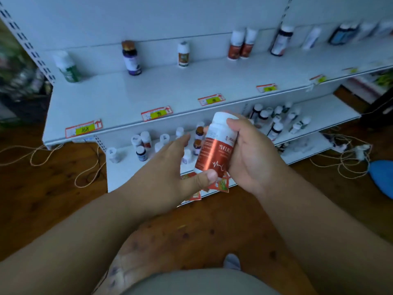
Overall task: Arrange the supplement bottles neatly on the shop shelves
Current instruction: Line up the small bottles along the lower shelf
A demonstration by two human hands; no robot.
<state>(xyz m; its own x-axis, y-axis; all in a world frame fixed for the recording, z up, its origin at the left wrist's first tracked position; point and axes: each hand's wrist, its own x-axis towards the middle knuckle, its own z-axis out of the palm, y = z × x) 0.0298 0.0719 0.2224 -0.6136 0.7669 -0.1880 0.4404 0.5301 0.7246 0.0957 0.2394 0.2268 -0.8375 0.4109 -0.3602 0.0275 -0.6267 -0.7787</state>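
Observation:
My right hand [253, 154] grips a white bottle with a red label [217, 145], held upright in front of the lower shelf. The thumb of my left hand [170, 167] touches the bottle's base, while its fingers stretch out straight behind the bottle. The upper shelf [170, 92] carries a spaced row: a green-label bottle [68, 67], a dark purple-label bottle [131, 58], a small white bottle [183, 53], two red-label bottles [241, 44] and a dark bottle [281, 40]. Several mixed bottles crowd the lower shelf [331, 116] in a left cluster [144, 145] and a right cluster [276, 120].
Price tags [156, 113] line the upper shelf's front edge. Loose twine [344, 162] lies on the wooden floor at both sides of the unit. A blue object [382, 177] sits at the right edge. More blurred bottles [348, 33] stand at the far right.

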